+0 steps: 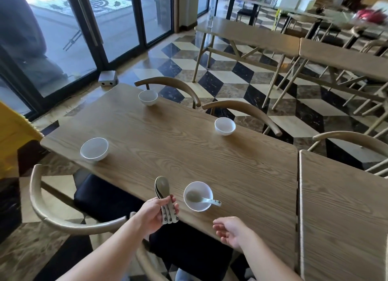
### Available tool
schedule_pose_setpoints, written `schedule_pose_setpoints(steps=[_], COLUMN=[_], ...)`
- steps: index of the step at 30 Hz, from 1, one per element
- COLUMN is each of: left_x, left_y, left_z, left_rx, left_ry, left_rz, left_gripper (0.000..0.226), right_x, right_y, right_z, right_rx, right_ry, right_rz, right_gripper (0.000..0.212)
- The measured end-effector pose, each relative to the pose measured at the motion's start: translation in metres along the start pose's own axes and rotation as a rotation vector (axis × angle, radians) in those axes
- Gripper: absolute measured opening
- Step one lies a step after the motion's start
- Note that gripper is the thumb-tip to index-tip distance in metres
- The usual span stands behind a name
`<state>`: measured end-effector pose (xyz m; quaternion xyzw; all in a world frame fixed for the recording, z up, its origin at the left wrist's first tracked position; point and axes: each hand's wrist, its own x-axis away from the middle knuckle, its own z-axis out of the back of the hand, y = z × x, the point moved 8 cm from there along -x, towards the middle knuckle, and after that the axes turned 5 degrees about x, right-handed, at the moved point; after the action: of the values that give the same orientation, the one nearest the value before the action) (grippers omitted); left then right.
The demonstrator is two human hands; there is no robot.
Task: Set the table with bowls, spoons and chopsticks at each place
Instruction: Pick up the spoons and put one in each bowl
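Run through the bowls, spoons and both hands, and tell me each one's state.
Nearest bowl: upright, not empty.
Single spoon: lying in nearest bowl, handle over rim.
Left bowl: upright, empty.
Far left bowl: upright, empty.
Far right bowl: upright, empty.
Spoon stack: nested, off the table.
Left hand: grips spoon stack.
Right hand: open, empty.

Bare forearms (100, 257), left hand (155, 213), right hand (231, 231)

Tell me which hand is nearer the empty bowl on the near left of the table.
Left. The left hand, gripping the stacked spoons, is below and right of the empty bowl. The open right hand is farther right, beyond the nearest bowl, which holds a spoon.
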<state>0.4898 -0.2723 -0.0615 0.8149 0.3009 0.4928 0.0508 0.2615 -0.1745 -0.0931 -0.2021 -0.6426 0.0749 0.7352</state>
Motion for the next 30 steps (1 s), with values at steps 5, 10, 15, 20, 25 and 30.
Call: schedule_pose_setpoints(steps=[5, 10, 15, 20, 25, 30], left_x=[0.021, 0.052, 0.091, 0.132, 0.143, 0.130], left_y=[0.013, 0.051, 0.104, 0.150, 0.176, 0.188], left_z=[0.027, 0.075, 0.167, 0.253, 0.297, 0.297], left_rx=[-0.105, -0.099, -0.080, -0.013, -0.039, 0.072], left_ry=[0.053, 0.055, 0.096, 0.132, 0.110, 0.074], left_rz=[-0.054, -0.109, -0.153, -0.193, -0.217, -0.183], left_gripper=[0.016, 0.016, 0.016, 0.035, 0.033, 0.015], right_x=[0.040, 0.075, 0.089, 0.107, 0.119, 0.104], right_y=[-0.029, -0.053, -0.050, -0.045, -0.041, -0.071], right_z=[-0.078, -0.191, -0.314, -0.417, -0.459, -0.439], right_rx=[0.119, 0.280, 0.441, 0.524, 0.467, 0.255], right_ry=[-0.217, -0.381, -0.414, -0.438, -0.426, -0.322], right_rz=[0.186, 0.345, 0.408, 0.436, 0.426, 0.379], right_gripper=[0.015, 0.020, 0.010, 0.007, 0.009, 0.006])
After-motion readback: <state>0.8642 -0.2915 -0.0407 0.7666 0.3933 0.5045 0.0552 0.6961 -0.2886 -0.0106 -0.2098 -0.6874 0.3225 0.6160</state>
